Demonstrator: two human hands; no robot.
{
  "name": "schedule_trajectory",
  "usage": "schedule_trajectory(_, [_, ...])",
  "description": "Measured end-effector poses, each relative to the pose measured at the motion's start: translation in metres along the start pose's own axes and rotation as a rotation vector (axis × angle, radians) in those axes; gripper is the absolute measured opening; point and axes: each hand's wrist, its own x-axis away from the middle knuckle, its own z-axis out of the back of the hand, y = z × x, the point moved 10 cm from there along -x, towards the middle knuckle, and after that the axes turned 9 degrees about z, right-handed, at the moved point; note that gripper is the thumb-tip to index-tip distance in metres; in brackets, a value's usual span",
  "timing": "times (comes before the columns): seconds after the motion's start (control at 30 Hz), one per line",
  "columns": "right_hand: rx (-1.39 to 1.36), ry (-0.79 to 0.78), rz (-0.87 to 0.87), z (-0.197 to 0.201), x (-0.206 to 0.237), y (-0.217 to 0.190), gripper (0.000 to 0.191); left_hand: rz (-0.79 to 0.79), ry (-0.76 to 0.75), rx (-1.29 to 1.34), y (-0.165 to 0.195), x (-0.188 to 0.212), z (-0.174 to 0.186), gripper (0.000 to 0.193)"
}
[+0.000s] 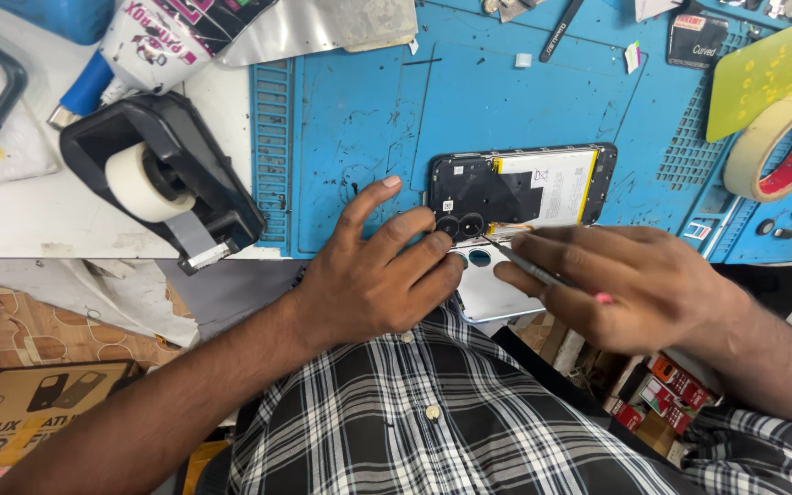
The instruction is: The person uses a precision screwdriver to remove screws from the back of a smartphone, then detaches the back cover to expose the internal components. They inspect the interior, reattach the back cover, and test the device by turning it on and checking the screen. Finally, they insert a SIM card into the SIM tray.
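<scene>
An opened phone (pixel 543 183) lies back-up on the blue work mat (pixel 359 119), its white battery and black shielding exposed. My left hand (pixel 373 270) rests at the phone's near left corner, fingertips touching the camera rings. My right hand (pixel 625 284) pinches a thin metal tool (pixel 517 259) with a pink end, its tip at the phone's lower edge beside the cameras. Under both hands, a pale back cover (pixel 497 293) juts over the table edge.
A black tape dispenser (pixel 162 179) with a white roll sits left of the mat. A masking tape roll (pixel 781 147) and a yellow card (pixel 767 69) lie at the right. A glue tube (pixel 153 41) and a clear sheet lie at the back. Boxes sit on the floor below.
</scene>
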Motion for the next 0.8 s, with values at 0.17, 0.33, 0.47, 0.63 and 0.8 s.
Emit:
schedule_trajectory(0.17, [-0.123, 0.002, -0.142, -0.006, -0.001, -0.001, 0.027, -0.008, 0.012, 0.021, 0.000, 0.000, 0.003, 0.007])
schedule_trajectory(0.33, [-0.056, 0.072, -0.236, -0.009, 0.010, -0.005, 0.043, -0.006, 0.028, 0.027, 0.001, -0.001, 0.007, 0.007])
schedule_trajectory(0.47, [-0.087, 0.087, -0.407, -0.009, 0.014, -0.001, 0.036, -0.006, 0.035, 0.032, 0.003, -0.001, 0.011, 0.008])
schedule_trajectory(0.63, [-0.046, 0.103, -0.365, -0.001, -0.001, -0.012, 0.036, -0.001, 0.032, 0.075, 0.004, -0.003, 0.015, 0.014])
schedule_trajectory(0.8, [0.011, 0.039, -0.716, -0.007, 0.027, 0.007, 0.038, 0.000, 0.009, 0.082, 0.006, -0.005, 0.014, 0.022])
